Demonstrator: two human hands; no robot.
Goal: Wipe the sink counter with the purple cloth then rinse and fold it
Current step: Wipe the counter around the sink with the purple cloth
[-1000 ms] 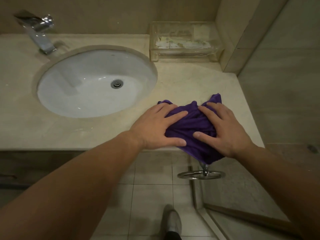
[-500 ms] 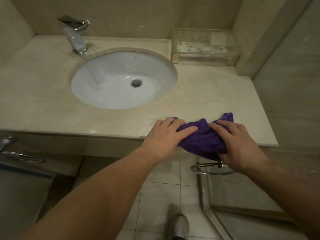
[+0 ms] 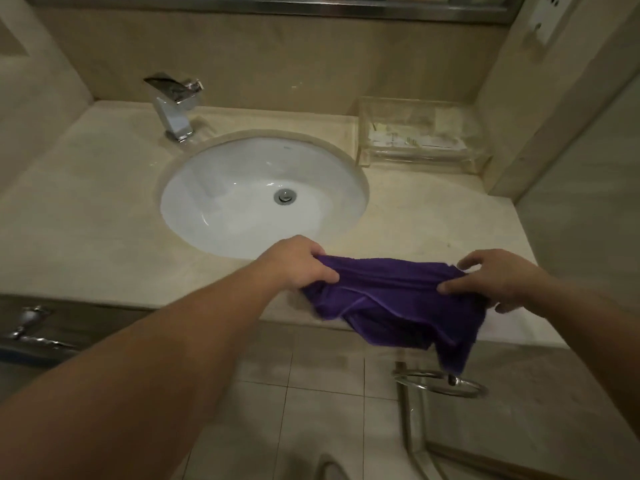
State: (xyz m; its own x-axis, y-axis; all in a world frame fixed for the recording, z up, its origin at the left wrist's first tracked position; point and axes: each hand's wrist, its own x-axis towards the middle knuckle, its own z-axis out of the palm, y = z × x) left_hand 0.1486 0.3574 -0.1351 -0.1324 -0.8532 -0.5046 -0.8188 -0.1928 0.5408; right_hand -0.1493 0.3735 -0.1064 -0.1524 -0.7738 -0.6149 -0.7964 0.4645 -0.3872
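Closest, at 5 o'clock, a metal ring (image 3: 446, 382) sticks out under the counter edge, over the floor tiles (image 3: 311, 403). A corner of the purple cloth (image 3: 391, 299) hangs down right above it.

The cloth is off the counter (image 3: 86, 216), stretched between both hands near the front edge. The left hand (image 3: 298, 265), in the middle, pinches one end with curled fingers and thumb. The right hand (image 3: 498, 278), at 3 o'clock, pinches the other end with its thumb and fingers; one finger sticks out loose. I think pulling it wide like this opens the bunched cloth, ready to wipe or fold.

Farther back, at 12 o'clock, is the white sink (image 3: 263, 192). The tap (image 3: 175, 105) stands at 11 o'clock for rinsing. A clear box (image 3: 419, 140) sits at 1 o'clock, out of the way.
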